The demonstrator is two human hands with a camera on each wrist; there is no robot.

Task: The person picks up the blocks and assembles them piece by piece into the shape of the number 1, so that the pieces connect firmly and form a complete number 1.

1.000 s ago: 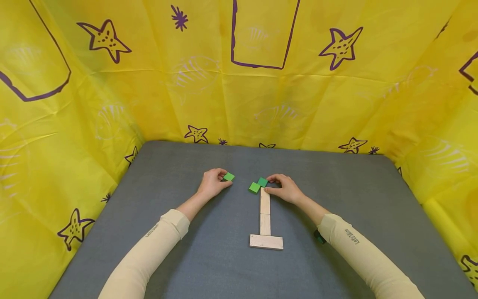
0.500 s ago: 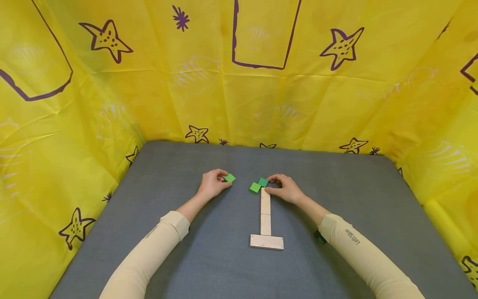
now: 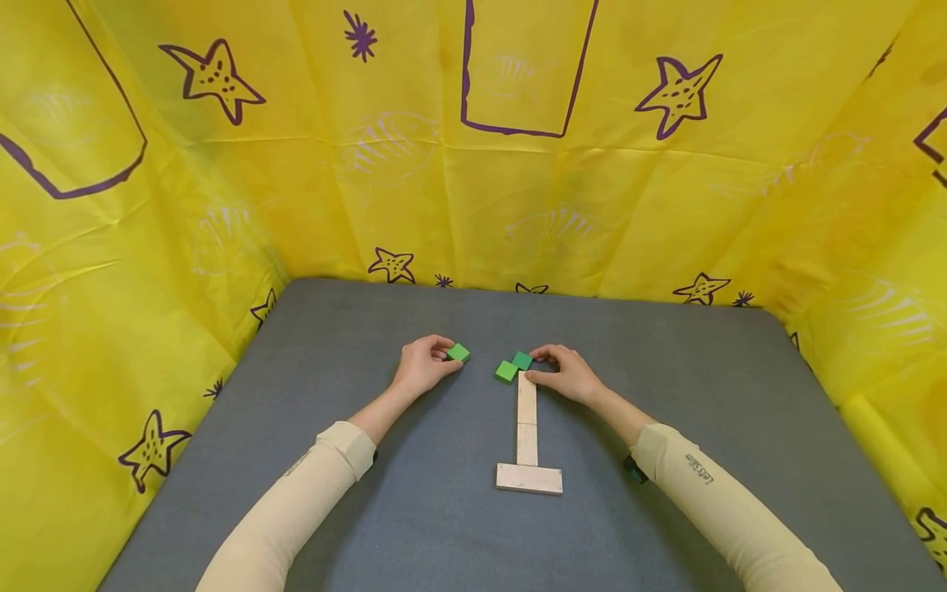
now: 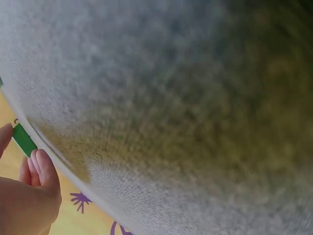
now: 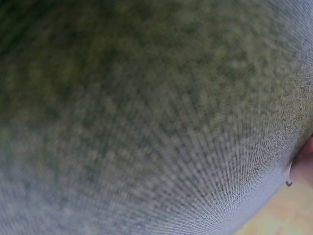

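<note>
In the head view, my left hand pinches a light green square block between thumb and fingers, close over the grey table. The left wrist view also shows this green block between the fingertips. To its right, another light green block and a dark green block lie corner against corner at the far end of a pale wooden plank. My right hand rests there, thumb on the plank's end and forefinger beside the dark green block. Only a bit of right hand shows in the right wrist view.
A second plank continues the line toward me. It ends at a crosswise wooden block. Yellow cloth with starfish drawings hangs behind and beside the grey table.
The light green block in my left hand has shifted slightly to the right, toward the other blocks. My right hand and the planks keep their places.
</note>
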